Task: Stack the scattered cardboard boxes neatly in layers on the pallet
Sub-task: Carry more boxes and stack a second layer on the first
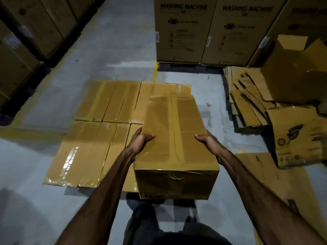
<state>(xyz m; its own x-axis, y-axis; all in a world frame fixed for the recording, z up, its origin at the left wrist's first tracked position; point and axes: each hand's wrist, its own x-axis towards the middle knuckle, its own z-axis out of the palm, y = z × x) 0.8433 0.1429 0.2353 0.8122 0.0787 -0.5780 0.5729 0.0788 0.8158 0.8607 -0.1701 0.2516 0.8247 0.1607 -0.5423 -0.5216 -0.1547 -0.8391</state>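
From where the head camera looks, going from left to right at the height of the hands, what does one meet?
Layer of taped boxes → left hand → carried box → right hand → flattened cardboard pile → printed crumpled carton.

One head-worn wide-angle camera looks forward and steeply down, close above the floor (115,50).

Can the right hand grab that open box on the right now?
Probably not. The right hand and left hand both grip the taped box, and the open box sits well beyond it.
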